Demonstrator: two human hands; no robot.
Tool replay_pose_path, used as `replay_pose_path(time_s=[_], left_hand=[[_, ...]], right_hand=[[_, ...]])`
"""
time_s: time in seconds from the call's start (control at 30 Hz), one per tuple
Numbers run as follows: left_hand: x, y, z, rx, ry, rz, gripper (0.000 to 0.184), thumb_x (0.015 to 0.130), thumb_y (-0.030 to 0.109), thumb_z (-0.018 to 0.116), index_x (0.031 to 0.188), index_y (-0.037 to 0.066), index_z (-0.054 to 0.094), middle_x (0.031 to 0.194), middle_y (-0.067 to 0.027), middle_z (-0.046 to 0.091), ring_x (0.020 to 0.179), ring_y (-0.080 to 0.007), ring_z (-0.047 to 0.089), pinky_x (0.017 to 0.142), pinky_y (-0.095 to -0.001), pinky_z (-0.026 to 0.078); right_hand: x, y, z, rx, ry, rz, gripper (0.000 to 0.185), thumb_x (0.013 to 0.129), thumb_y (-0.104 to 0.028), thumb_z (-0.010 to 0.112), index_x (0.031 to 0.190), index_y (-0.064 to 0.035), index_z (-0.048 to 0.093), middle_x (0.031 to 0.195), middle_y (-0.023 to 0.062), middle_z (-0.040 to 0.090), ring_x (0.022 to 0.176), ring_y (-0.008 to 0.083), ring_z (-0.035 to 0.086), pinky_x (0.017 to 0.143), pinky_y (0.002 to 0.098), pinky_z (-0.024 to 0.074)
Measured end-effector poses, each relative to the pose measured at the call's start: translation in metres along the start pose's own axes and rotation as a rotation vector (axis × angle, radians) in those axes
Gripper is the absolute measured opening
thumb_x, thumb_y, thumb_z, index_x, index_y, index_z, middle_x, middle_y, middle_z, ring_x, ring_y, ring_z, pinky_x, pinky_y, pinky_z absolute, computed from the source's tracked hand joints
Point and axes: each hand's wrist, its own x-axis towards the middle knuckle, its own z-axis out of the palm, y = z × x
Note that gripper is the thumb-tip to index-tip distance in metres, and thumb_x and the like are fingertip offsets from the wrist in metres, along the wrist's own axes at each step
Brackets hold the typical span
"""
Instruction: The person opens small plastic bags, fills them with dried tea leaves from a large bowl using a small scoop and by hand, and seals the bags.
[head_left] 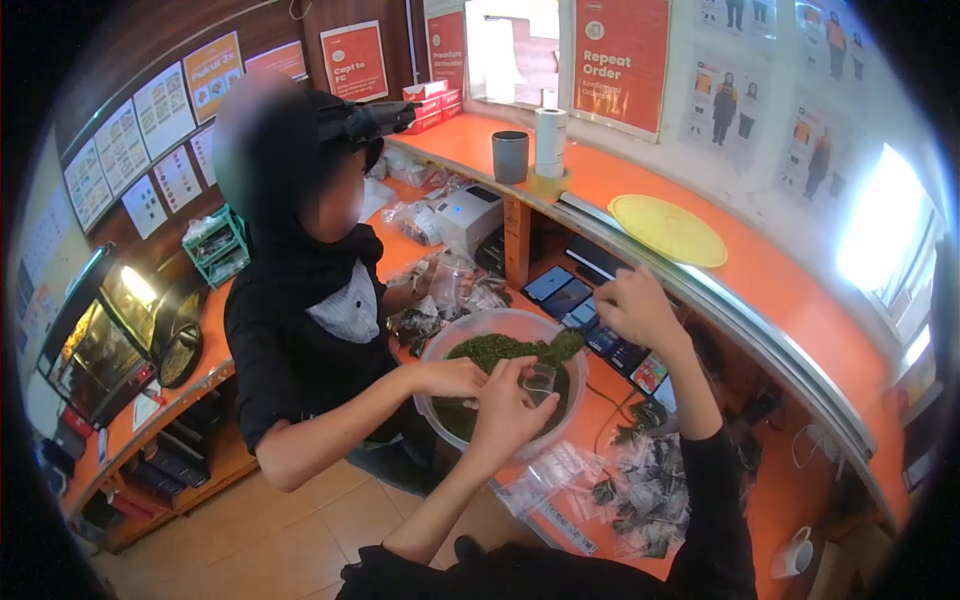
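A large translucent plastic bowl (432,420) holds a mass of chopped green herbs (487,350). Over its near side, my left hand (512,412) pinches a small clear plastic bag (541,379) between thumb and fingers. My right hand (636,308) is raised beyond the bowl's right rim, its fingers closed around the handle of a spoon. Green herbs are heaped on the spoon (566,346), just above the bag; most of its handle is hidden. A co-worker's hand (450,379) reaches over the bowl beside my left hand.
A co-worker (310,300) stands on the left. Several phones (570,297) lie behind the bowl. Small filled bags (650,490) are piled at the right, near clear bags (550,475). A yellow lid (668,230), grey cup (510,157) and paper roll (550,143) occupy the upper shelf.
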Motion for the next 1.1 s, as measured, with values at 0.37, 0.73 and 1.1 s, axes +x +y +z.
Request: replay_pose_path(time_s=[0.37,0.73,1.1], left_hand=[[0.019,-0.044,0.024,0.319,0.189,0.213,0.06,0.075,0.016,0.08,0.126,-0.003,0.056,0.107,-0.0186,0.06,0.067,-0.0209,0.063,0.065,-0.0336,0.053],[-0.004,-0.016,-0.005,0.064,0.203,0.057,0.053,0.08,0.011,0.075,0.127,0.002,0.054,0.107,-0.0135,0.056,0.057,-0.0148,0.056,0.055,-0.0289,0.048],[-0.014,0.002,-0.006,-0.276,0.187,-0.095,0.05,0.08,0.018,0.083,0.118,-0.001,0.056,0.105,-0.0112,0.059,0.065,-0.0101,0.062,0.059,-0.0245,0.05]], right_hand=[[-0.014,-0.059,0.003,-0.147,0.235,-0.285,0.007,0.068,-0.015,0.067,0.07,-0.0082,0.069,0.071,0.0041,0.059,0.081,0.0222,0.055,0.074,0.036,0.0393],[-0.032,-0.073,0.088,-0.035,-0.434,-0.073,0.019,0.064,-0.009,0.076,0.08,-0.0012,0.071,0.08,0.0177,0.067,0.093,0.0336,0.067,0.078,0.0431,0.0579],[-0.06,-0.101,0.073,0.574,0.251,0.015,0.029,0.077,-0.008,0.074,0.105,-0.0055,0.067,0.087,0.0087,0.064,0.089,0.0281,0.064,0.082,0.0367,0.0471]])
